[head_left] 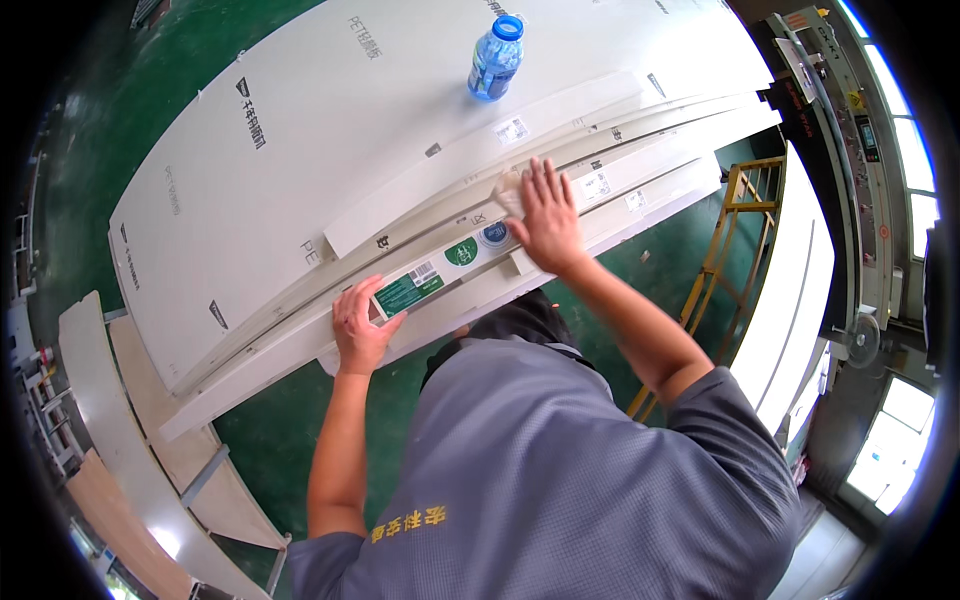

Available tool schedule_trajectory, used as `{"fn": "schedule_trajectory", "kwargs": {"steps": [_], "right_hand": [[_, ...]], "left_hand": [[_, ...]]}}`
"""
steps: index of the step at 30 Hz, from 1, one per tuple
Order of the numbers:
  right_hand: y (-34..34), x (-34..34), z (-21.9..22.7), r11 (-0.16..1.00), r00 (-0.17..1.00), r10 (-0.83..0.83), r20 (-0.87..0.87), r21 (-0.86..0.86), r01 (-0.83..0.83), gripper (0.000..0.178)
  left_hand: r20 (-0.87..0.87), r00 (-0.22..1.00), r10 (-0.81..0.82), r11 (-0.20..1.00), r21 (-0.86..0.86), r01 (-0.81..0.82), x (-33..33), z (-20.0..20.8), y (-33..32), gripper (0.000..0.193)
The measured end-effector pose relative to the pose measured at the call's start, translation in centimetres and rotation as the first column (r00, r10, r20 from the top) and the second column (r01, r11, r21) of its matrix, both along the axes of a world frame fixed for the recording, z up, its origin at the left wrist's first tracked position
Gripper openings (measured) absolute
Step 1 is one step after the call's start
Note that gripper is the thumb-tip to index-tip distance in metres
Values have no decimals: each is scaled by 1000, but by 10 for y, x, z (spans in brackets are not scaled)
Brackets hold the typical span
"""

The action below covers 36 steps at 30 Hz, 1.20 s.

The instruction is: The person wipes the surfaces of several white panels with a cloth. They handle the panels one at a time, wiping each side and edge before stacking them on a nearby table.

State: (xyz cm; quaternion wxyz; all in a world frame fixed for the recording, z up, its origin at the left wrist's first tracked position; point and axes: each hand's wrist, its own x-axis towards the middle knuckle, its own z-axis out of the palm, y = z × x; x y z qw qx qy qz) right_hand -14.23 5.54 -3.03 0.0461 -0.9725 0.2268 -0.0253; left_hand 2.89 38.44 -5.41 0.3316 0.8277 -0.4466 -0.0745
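We look down on a person in a grey shirt (590, 450), both bare hands on a long white strip (270, 361) that slants across the middle of the frame, from lower left to upper right. The left hand (362, 330), left of centre, lies with thumb and fingers parted, beside a green label (410, 290) on the strip. The right hand (548, 225), just right of centre, is laid out flat, fingers nearly straight, next to a pale, blurred wad (509, 190), perhaps a cloth; we cannot tell whether its thumb pinches it. Between the hands we see a green sticker (460, 251) and a blue sticker (494, 235). The labelling here looks done to us, since all three lie in place; the handwork on the strip seems under way, but how much is left we cannot tell. Beyond, a large white board (280, 170) fills the upper frame, bearing a blue bottle (495, 65) at top centre. Green floor (270, 450) shows below.
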Motion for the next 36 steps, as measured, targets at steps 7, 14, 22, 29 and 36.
{"fn": "schedule_trajectory", "kwargs": {"steps": [7, 14, 22, 29, 36], "right_hand": [[15, 13, 8, 977, 986, 145, -80, 170, -130, 91], [112, 64, 15, 943, 953, 290, -85, 192, -270, 99], [88, 67, 3, 948, 956, 294, 19, 118, -294, 88], [179, 102, 8, 813, 819, 574, 8, 115, -571, 93], [183, 81, 2, 772, 789, 612, 54, 175, -611, 83]], "left_hand": [[-102, 995, -5, 997, 72, 12, 13, 9, 13, 63], [-7, 1000, 21, 1000, -19, -21, 14, -1, 8, 54], [-25, 998, 60, 993, -98, -62, 15, -1, 11, 55], [-58, 994, 95, 995, -22, -96, 17, -3, 16, 47], [-6, 999, 48, 994, -101, -49, 19, -18, 17, 39]]}}
